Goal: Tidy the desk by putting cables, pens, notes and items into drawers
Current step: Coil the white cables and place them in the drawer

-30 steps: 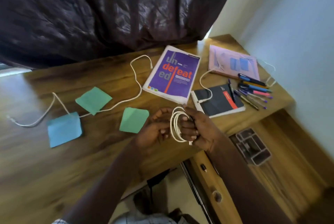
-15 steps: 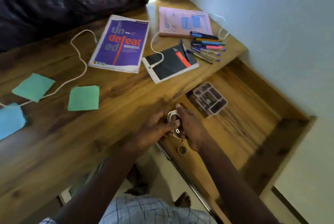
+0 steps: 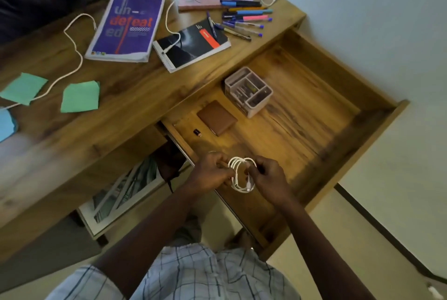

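A coiled white cable (image 3: pixel 234 171) is gripped between the left hand (image 3: pixel 209 175) and the right hand (image 3: pixel 272 178), fingers curled round its loops, above the near end of the open drawer (image 3: pixel 297 135). A wallet (image 3: pixel 216 118) and an organiser (image 3: pixel 249 91) are seen inside.

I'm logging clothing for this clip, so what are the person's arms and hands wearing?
Both forearms are bare down to the left hand and right hand: no gloves, and no watch or bracelet shows at either wrist. The only clothing in view is a pale checked shirt with thin dark lines, its sleeves ending above the forearms.
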